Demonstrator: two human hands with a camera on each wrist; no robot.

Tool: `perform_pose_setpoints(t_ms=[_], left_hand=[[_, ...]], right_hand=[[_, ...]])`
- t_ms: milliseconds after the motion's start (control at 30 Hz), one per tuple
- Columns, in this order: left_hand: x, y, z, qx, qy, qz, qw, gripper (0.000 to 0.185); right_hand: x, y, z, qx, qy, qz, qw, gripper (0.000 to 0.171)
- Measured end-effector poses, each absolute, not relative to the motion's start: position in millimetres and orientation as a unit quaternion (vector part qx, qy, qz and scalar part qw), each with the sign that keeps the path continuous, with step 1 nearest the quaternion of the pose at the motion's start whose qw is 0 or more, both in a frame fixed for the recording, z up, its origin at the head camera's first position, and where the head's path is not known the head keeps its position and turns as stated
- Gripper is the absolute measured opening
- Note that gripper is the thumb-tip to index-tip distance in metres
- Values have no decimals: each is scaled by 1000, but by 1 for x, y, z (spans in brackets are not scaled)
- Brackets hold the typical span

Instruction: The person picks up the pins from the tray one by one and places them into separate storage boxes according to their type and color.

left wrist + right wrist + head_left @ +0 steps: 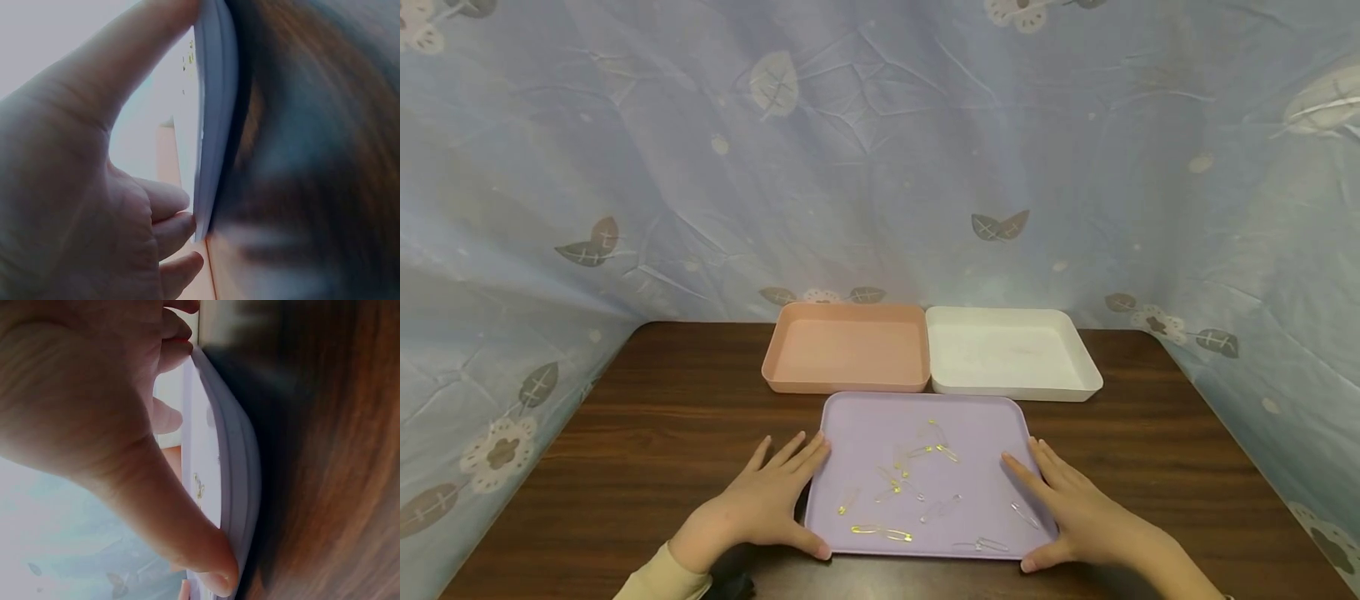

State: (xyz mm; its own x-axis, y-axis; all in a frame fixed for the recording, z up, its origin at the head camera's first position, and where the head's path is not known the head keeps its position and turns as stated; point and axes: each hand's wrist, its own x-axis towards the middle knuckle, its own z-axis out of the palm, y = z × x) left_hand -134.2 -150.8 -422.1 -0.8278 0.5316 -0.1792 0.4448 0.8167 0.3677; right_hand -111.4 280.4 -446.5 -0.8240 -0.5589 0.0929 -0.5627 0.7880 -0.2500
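Where the dark wooden surface meets the person's body, a lilac tray lies flat near the front edge, and both hands are set against its sides. The left hand rests on the surface with its fingers straight and lying along the tray's left rim, while the thumb presses the near left corner; the left wrist view shows the thumb against the rim edge and the fingers only lightly bent. The right hand mirrors this on the right rim, fingers extended over the edge and thumb at the near right corner; the right wrist view shows the thumb tip touching the rim. Neither hand closes around the tray. Several small hair clips, some gold and some clear, lie scattered inside the tray, apart from both hands. Behind the lilac tray, a pink tray and a white tray stand side by side, touching each other. A pale blue cloth with leaf prints hangs behind and to both sides of the surface.
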Motion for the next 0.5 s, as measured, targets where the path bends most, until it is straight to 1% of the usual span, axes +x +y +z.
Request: perform_pose_setpoints(t_ms=[167, 267, 400, 500], left_hand=[[-133, -153, -419, 249, 946, 152, 137, 128], [-133, -154, -417, 245, 948, 151, 138, 128], [-134, -152, -416, 249, 947, 150, 138, 128], [-135, -153, -416, 256, 946, 148, 135, 127]], right_hand=[[-115, 275, -439, 304, -941, 148, -21, 113], [-116, 273, -438, 308, -939, 150, -26, 113], [-116, 274, -440, 303, -941, 146, -22, 113], [-115, 275, -441, 306, -942, 141, -8, 112]])
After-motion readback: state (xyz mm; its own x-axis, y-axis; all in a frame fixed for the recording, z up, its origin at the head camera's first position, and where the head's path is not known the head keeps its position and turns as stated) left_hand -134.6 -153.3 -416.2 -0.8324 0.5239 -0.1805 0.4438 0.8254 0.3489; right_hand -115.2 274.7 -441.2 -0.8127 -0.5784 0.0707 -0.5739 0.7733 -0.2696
